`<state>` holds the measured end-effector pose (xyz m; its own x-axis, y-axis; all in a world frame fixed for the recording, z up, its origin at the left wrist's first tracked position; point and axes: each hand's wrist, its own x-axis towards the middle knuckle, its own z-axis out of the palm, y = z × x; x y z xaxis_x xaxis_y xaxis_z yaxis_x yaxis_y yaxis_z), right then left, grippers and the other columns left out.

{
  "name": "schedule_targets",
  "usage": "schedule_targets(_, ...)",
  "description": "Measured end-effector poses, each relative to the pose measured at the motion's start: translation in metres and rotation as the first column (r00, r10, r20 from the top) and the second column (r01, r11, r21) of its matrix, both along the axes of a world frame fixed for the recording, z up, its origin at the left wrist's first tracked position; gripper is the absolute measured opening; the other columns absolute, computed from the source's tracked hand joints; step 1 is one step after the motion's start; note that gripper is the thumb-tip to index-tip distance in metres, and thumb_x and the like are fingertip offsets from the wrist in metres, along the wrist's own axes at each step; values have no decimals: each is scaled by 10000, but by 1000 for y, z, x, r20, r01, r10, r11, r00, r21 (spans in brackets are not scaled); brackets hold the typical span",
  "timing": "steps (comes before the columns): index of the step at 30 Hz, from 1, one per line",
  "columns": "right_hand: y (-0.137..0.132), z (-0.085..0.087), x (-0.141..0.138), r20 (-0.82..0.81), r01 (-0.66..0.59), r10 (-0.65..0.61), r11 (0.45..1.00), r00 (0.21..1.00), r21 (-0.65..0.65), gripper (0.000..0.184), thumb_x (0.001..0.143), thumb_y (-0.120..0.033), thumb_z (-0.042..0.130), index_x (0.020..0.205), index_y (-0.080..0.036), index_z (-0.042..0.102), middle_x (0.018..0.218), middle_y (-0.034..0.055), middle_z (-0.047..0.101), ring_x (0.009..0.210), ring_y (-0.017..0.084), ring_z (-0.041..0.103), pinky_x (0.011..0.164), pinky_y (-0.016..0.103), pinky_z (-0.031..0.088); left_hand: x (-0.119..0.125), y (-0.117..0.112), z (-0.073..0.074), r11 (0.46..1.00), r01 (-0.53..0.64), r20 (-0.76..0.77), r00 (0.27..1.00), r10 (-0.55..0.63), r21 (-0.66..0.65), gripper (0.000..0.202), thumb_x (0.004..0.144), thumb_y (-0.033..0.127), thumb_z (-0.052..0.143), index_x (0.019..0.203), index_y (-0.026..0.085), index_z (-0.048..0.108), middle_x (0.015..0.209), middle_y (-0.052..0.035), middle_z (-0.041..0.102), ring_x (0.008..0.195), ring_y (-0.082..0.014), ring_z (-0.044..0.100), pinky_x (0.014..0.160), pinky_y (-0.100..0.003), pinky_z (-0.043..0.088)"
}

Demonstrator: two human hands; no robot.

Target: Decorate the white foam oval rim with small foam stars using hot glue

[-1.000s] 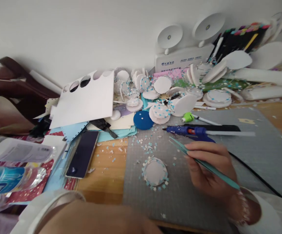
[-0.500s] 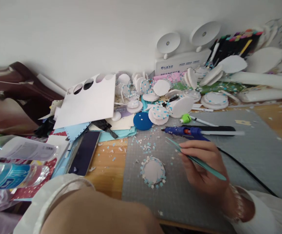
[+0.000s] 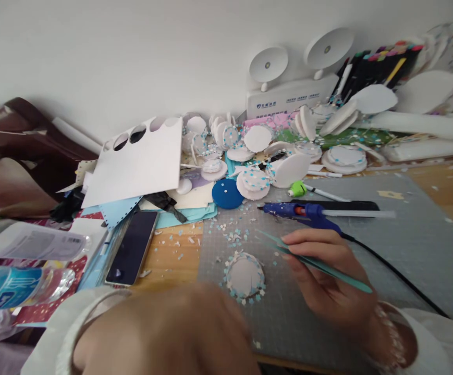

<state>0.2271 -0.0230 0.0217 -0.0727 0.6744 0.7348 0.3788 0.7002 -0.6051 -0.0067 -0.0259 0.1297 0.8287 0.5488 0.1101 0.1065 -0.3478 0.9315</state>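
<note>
Teal tweezers (image 3: 320, 264) are pinched in my right hand (image 3: 328, 281), tips pointing left over the grey cutting mat (image 3: 296, 323). Below and left of those tips lies a white disc (image 3: 245, 275) edged with small blue and white stars. Loose stars (image 3: 232, 235) are scattered on the mat just behind the disc. My left hand (image 3: 171, 330) is close to the camera, blurred, at the disc's near left side; its fingers are smeared and partly hidden. Behind my right hand lies a blue glue gun (image 3: 304, 210) with a clear glue stick in its back.
White foam discs (image 3: 257, 139) with star trims crowd the back, beside a blue round lid (image 3: 227, 194). A white board with round holes (image 3: 136, 166), a phone (image 3: 132, 247) and plastic bottles (image 3: 19, 286) lie at left. The glue gun's black cord (image 3: 394, 271) crosses the mat at right.
My left hand has risen and moved nearer the disc. The tweezers in my right hand have shifted slightly left and down. The disc lies still on the mat.
</note>
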Motion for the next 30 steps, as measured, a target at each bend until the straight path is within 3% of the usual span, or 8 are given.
schedule_targets(2,-3,2,-1,-61,-11,7,998,998,-57,271,773,-32,636,973,-208,591,896,41,647,840,178,646,690,317,567,6,4,3,984,-167,-11,986,166,-57,345,888,426,551,620,232,649,531,-29,586,471,-128,546,460,-269,411)
schedule_targets(5,-7,5,-1,-120,-34,19,992,993,-118,264,776,-23,630,969,-195,576,900,47,642,859,178,641,697,306,568,14,12,-8,847,-529,-97,847,522,-53,192,875,314,590,743,190,654,591,-13,576,510,-110,468,477,-249,356)
schedule_targets(7,-9,7,-1,-129,-44,26,989,991,-141,245,789,-26,613,959,-197,571,890,47,637,850,178,640,696,310,572,19,16,-21,761,-648,-125,758,640,-29,121,859,279,610,839,171,659,564,22,505,516,-95,421,490,-228,332)
schedule_targets(10,-10,10,-1,-131,-54,34,987,991,-154,229,801,-37,594,944,-214,568,866,41,635,811,180,641,661,317,576,24,18,-38,761,-649,-143,754,641,-12,158,844,269,624,925,144,676,556,45,434,519,-85,387,501,-215,319)
schedule_targets(13,-10,11,-2,-130,-88,70,986,989,-140,233,799,-33,584,943,-214,564,851,38,639,783,174,642,631,304,572,30,17,-45,783,-619,-137,782,608,-59,176,827,271,650,932,134,684,560,48,421,524,-82,384,501,-211,313)
schedule_targets(23,-10,13,-4,-175,-109,77,978,981,-179,172,827,-73,575,906,-226,582,817,33,656,733,170,658,613,293,585,27,14,-47,776,-569,-138,821,554,-272,165,845,306,647,871,144,653,570,49,423,528,-81,361,506,-217,290)
schedule_targets(30,-8,9,-7,-273,-202,130,945,953,-257,203,836,-56,581,940,-231,577,930,47,676,889,173,683,711,296,622,28,11,-49,705,-553,-59,803,593,-443,153,823,299,683,833,153,635,614,38,467,554,-79,398,527,-208,314)
